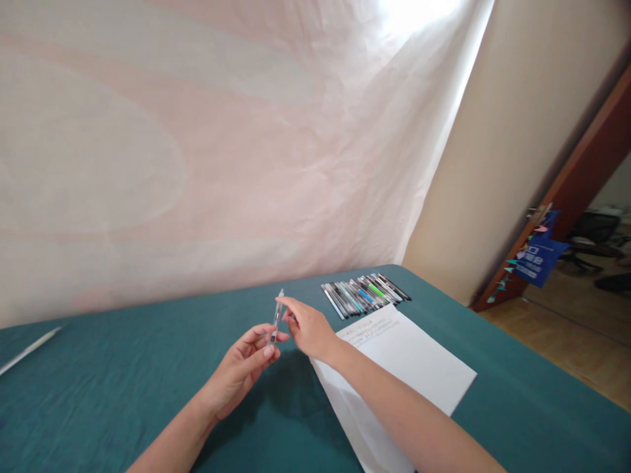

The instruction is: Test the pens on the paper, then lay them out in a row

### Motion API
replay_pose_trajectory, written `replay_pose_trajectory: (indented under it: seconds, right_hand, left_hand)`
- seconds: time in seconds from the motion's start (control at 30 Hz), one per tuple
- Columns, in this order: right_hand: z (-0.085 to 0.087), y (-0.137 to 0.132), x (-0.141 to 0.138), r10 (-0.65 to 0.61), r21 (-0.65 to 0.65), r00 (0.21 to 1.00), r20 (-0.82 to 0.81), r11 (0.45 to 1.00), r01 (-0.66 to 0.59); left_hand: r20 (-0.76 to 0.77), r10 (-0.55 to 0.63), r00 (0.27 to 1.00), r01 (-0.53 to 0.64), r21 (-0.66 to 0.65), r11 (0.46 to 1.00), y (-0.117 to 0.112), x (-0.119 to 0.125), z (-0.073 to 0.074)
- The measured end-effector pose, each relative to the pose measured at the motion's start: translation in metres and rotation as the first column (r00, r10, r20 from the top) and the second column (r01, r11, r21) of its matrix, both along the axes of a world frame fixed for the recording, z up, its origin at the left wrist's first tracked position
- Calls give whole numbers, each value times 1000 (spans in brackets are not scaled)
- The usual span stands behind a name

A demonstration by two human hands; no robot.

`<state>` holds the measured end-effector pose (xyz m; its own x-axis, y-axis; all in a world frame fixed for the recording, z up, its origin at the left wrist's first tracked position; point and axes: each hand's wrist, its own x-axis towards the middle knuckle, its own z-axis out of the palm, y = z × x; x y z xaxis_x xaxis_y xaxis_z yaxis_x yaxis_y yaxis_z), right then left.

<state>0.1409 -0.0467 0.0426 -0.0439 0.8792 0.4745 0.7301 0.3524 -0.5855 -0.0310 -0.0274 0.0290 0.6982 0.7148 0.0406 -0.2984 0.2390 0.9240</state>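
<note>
A slim clear pen [277,314] stands nearly upright above the table, tilted slightly to the right. My left hand [242,366] pinches its lower end between thumb and fingers. From the right, my right hand [311,332] reaches to the upper part of the pen, index fingertip against the barrel and the other fingers curled in. Whether my right thumb also presses on it is hard to make out. Beneath my right forearm lies a white stack of paper [419,358] with lines of handwriting near its top edge.
A row of several pens and markers [365,295], mostly black, with a blue and a green one, lies behind the paper. A white stick-like object [30,349] rests at the far left of the green-covered table [123,368]. A pale curtain [221,144] hangs behind.
</note>
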Motion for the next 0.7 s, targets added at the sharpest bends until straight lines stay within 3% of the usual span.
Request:
replay_pose_trajectory:
  seconds: [0.1,0.2,0.33,0.43,0.5,0.57,0.63,0.7]
  right_hand:
    - [3,-6,-4,-49,-1,982,182,999,50]
    - [5,-6,-1,-74,-12,967,242,997,79]
    - [8,0,20,-135,54,985,104,990,130]
    - [6,0,39,-105,3,987,-123,994,106]
    - [-1,-6,49,-75,-103,960,-269,993,49]
    - [-11,-15,58,-79,-171,929,-361,985,17]
    - [-22,-27,66,-133,-182,897,-422,981,60]
    - [-31,-40,75,-215,-194,849,-483,972,135]
  left_hand:
    - [-26,-24,999,24,16,1000,-3,2,1]
    - [-36,-35,999,35,20,999,-9,6,6]
    - [-120,-38,992,45,51,998,-16,12,10]
    - [-299,-35,954,115,255,960,-20,16,2]
    - [-403,32,915,180,476,861,-24,18,-7]
    - [-460,134,878,243,669,703,-28,19,-15]
    - [-483,220,847,304,782,544,-32,20,-21]
    - [-487,275,829,350,836,424,-35,20,-23]
